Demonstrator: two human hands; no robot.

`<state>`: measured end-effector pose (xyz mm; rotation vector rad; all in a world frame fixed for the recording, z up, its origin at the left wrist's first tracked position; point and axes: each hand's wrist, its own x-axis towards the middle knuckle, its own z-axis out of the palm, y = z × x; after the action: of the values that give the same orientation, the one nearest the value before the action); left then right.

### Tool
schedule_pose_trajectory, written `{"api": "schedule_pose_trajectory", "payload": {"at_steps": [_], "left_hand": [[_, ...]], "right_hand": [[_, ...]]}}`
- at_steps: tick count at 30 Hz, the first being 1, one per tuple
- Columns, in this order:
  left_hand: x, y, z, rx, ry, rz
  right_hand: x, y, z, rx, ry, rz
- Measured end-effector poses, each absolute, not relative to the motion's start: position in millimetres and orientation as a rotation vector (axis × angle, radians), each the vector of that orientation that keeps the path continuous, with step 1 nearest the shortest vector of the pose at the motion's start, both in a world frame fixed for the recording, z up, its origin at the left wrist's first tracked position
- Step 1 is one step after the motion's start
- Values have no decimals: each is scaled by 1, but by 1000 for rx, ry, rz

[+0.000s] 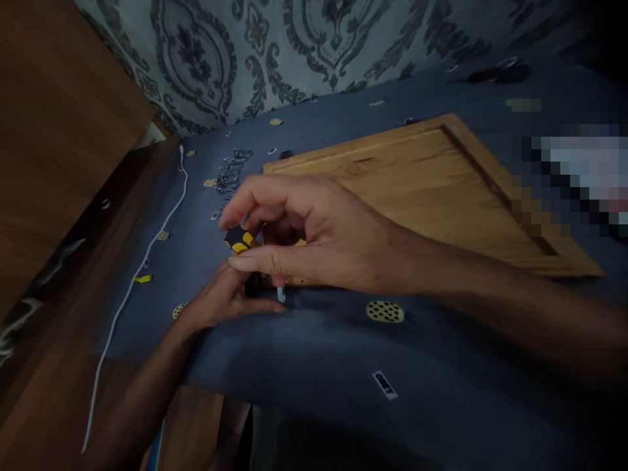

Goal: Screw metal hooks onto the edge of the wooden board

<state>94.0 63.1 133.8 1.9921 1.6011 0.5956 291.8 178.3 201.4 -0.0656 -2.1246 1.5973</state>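
Note:
My right hand [314, 239] reaches in from the right, its thumb and fingers curled around the end of a black and yellow screwdriver handle [239, 239]. The shaft of the screwdriver is hidden behind the hand. Below it, my left hand [228, 294] is closed at the near left corner of a wooden board [397, 170]. Between its thumb and fingers shows a small pale piece [281, 293], too small to name for sure. Most of the left fingers are covered by the right hand. The board lies flat, with a raised rim along its right side.
A heap of small metal hardware [229, 173] lies beyond my hands. A white cord [159, 237] with a yellow tag [142, 279] runs down the left. A black-handled tool [500, 70] lies far right on the blue pineapple-print cloth [324, 366]. A patterned curtain [260, 52] stands behind.

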Motion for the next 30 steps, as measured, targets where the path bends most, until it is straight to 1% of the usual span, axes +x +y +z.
{"api": "schedule_pose_trajectory", "payload": {"at_steps": [3,6,13,18,21,30], "left_hand": [[94,62,135,1974,1632,624],[94,62,135,1939,1672,619],[98,64,138,1942,1570,659],[97,62,137,1952,1629,638],[95,62,136,2009,1676,684],[99,64,139,1968,1552,708]], "right_hand": [[293,179,203,-24,-2207,1561],[294,178,204,-30,-2201,1600],[292,175,203,-51,-2117,1666],[292,177,203,-45,-2150,1583],[292,178,204,-27,-2182,1576],[291,176,205,-31,-2219,1526]]}}
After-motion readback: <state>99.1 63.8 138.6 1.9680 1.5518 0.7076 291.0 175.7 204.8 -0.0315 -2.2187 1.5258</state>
